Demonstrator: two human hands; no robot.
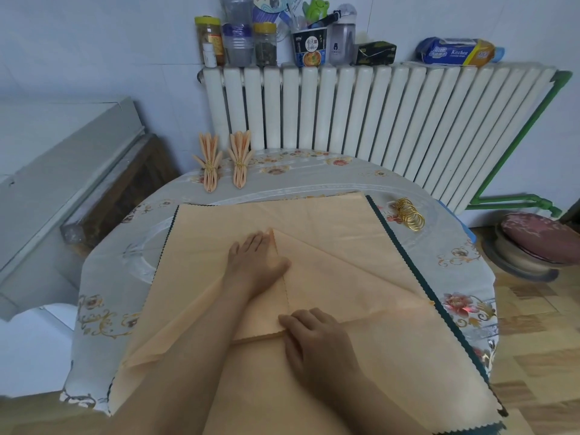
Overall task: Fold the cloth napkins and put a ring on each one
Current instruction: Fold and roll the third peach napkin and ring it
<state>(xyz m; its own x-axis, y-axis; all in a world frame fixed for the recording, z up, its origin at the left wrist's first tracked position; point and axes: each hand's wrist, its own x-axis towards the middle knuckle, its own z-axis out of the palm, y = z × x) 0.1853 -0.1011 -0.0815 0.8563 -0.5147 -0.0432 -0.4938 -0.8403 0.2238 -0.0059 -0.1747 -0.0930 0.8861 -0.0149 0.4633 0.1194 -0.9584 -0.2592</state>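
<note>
Two hands flat on folded napkin, rings near right edge

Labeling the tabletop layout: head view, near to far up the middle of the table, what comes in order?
Right hand on the peach napkin → left hand pressing the fold → flowered tablecloth → radiator → jars and bottles on top.

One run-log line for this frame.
stage: folding peach napkin | left hand: flat on fold | right hand: pressing folded edge | done: two ringed napkins | gold rings: right, untouched
</note>
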